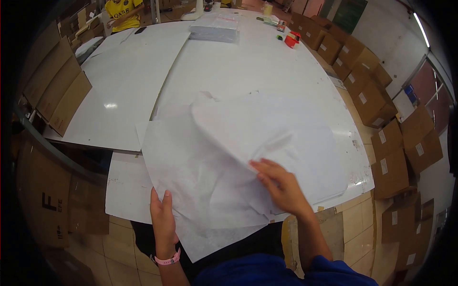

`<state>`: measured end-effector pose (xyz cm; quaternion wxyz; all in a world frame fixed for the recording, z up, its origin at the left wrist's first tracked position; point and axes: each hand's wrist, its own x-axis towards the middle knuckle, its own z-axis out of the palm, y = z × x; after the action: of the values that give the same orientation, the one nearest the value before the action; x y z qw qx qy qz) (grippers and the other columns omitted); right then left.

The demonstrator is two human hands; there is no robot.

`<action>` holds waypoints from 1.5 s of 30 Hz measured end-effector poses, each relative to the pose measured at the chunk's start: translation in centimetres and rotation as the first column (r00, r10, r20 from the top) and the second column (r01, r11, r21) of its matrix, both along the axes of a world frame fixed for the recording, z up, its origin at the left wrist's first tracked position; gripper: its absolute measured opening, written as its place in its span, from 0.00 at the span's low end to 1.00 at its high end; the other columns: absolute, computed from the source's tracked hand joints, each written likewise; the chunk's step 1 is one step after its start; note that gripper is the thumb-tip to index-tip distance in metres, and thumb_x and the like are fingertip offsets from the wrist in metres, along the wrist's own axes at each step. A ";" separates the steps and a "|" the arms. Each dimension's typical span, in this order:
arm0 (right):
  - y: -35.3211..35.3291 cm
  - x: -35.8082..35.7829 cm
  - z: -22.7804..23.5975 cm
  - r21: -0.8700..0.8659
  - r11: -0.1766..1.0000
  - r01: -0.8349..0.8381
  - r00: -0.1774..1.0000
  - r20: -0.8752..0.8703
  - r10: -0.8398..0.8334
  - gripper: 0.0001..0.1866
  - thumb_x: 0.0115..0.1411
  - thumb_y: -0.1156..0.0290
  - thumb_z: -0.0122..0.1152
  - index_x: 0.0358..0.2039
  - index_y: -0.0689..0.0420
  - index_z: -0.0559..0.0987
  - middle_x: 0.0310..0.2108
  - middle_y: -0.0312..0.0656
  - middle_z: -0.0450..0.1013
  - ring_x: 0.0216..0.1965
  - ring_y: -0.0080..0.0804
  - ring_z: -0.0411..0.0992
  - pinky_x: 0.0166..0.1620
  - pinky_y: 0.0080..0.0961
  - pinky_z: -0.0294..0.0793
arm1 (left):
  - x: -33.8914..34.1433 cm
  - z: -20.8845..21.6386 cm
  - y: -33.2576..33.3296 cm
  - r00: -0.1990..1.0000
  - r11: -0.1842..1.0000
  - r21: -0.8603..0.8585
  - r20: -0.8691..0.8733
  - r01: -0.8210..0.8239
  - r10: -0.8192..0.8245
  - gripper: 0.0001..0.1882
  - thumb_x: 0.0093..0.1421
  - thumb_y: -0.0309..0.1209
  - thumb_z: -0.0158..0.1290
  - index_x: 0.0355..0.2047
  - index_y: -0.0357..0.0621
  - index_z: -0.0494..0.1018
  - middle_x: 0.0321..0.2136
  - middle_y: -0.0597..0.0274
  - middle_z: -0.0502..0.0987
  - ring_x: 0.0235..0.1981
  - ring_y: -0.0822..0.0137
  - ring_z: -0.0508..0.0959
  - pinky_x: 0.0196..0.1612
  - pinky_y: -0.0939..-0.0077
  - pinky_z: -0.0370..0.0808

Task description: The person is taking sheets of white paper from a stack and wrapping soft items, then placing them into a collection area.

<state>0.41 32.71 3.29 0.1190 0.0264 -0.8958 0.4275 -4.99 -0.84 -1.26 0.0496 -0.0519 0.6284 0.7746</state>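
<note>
Large, thin white sheets (pixel 181 162) lie creased and overlapping on the near part of the white table, and a corner hangs past its front edge. My left hand (pixel 163 217), with a pink band on the wrist, grips the left edge of the top sheet between thumb and fingers. Farther right, my right hand (pixel 281 186) pinches the raised edge of a sheet that curls up and is slightly blurred. Under it, at the right, rests a flat stack of white sheets (pixel 315 157).
The white table (pixel 229 71) carries a plastic-wrapped stack (pixel 214 27) and a red tape dispenser (pixel 291 40) at its far end. Cardboard boxes (pixel 367 97) line the right wall. More cardboard (pixel 55 81) stands at the left. A person in a yellow shirt (pixel 124 14) is at the far left.
</note>
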 end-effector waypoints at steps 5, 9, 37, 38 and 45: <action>-8.3 0.8 -0.6 0.144 0.901 -0.408 0.911 0.006 0.412 0.21 0.82 0.64 0.62 0.72 0.48 0.84 0.76 0.45 0.77 0.79 0.62 0.69 0.79 0.66 0.62 | 0.6 -2.3 0.1 0.984 0.991 0.009 -0.121 0.131 -0.129 0.36 0.89 0.47 0.43 0.84 0.33 0.56 0.77 0.50 0.72 0.75 0.57 0.75 0.77 0.59 0.71; -9.7 1.1 -0.3 -0.088 0.867 -0.491 0.867 0.044 0.496 0.20 0.81 0.66 0.65 0.69 0.51 0.85 0.75 0.47 0.77 0.79 0.60 0.69 0.79 0.56 0.68 | 0.8 0.3 1.6 0.966 0.967 -0.195 -0.162 0.166 -0.199 0.39 0.82 0.36 0.60 0.83 0.30 0.58 0.75 0.45 0.73 0.74 0.57 0.73 0.77 0.62 0.68; -6.8 -0.7 2.3 -0.386 0.884 -0.264 0.964 -0.082 0.252 0.18 0.75 0.74 0.71 0.63 0.54 0.91 0.73 0.58 0.79 0.77 0.52 0.74 0.77 0.46 0.72 | 2.5 0.2 -4.6 0.998 0.988 0.147 0.038 0.046 -0.052 0.38 0.85 0.44 0.56 0.82 0.29 0.58 0.78 0.44 0.70 0.76 0.54 0.72 0.78 0.57 0.69; -8.9 -0.7 2.2 -0.294 0.888 -0.354 0.934 -0.058 0.354 0.20 0.74 0.72 0.73 0.64 0.48 0.91 0.77 0.56 0.74 0.78 0.56 0.73 0.78 0.47 0.70 | 2.6 0.1 -4.1 0.994 0.956 0.281 0.053 0.082 -0.101 0.40 0.86 0.48 0.54 0.83 0.29 0.56 0.79 0.43 0.68 0.79 0.54 0.70 0.80 0.56 0.68; -12.4 -0.6 0.3 -0.311 0.750 -0.583 0.759 0.119 0.640 0.26 0.71 0.62 0.79 0.67 0.56 0.86 0.72 0.55 0.77 0.68 0.58 0.77 0.71 0.47 0.75 | 2.5 0.9 -2.8 0.993 0.994 0.078 0.084 0.072 -0.079 0.30 0.81 0.28 0.55 0.79 0.29 0.64 0.72 0.45 0.77 0.72 0.53 0.78 0.76 0.57 0.73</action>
<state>-0.14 20.36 3.61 -0.1249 0.2573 -0.7815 0.5544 -2.53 -3.67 -0.33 0.1080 -0.0597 0.5977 0.7921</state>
